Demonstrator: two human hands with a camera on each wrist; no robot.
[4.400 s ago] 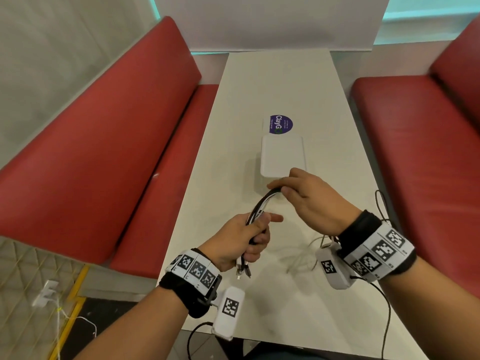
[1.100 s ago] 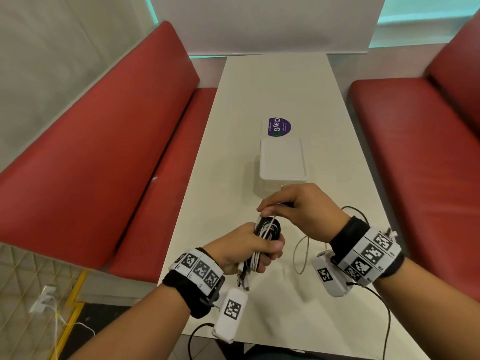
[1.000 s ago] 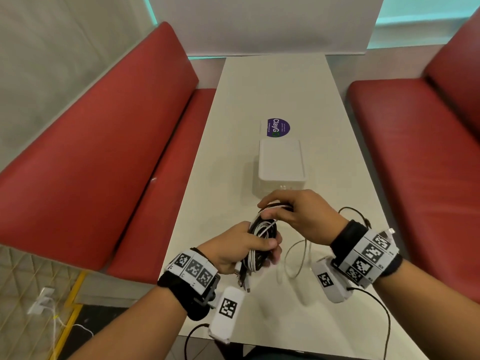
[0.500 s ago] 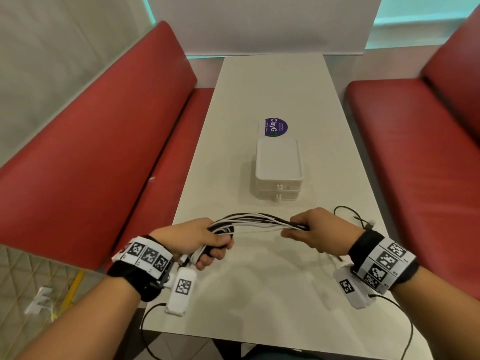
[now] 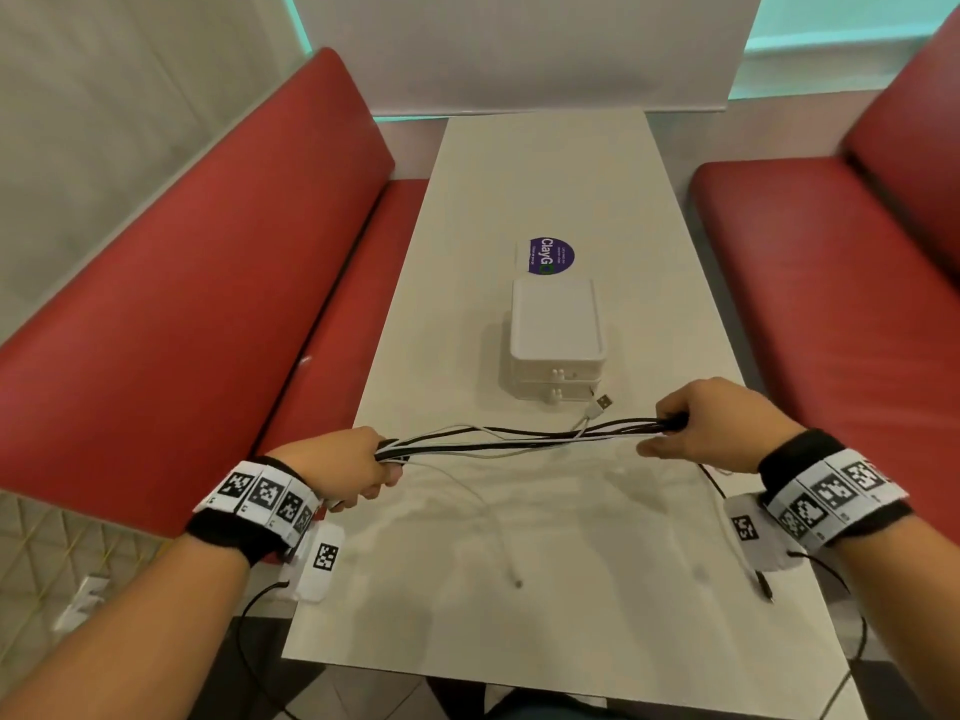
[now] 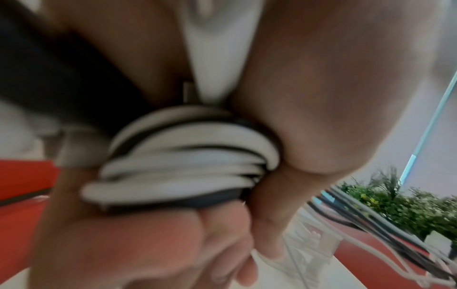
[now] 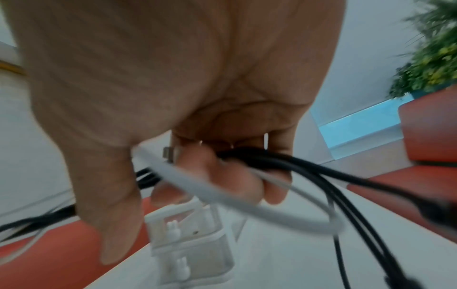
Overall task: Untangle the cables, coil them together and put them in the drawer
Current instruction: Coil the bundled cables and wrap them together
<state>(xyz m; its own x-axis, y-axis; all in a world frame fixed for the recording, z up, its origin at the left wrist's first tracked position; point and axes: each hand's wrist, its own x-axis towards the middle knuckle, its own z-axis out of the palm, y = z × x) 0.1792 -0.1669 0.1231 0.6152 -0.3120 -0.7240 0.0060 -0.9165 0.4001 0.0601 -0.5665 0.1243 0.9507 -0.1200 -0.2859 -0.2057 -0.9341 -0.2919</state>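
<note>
Now both hands, left [image 5: 347, 467] and right [image 5: 711, 423], have spread wider, each gripping the cables [image 5: 519, 441] stretched between them

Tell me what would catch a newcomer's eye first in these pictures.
First, the bundle of black and white cables stretched taut above the near part of the pale rectangular table, gripped by the left hand at one end and the right hand at the other. Next, the small white plastic two-drawer box mid-table, and the red padded benches on both sides.
</note>
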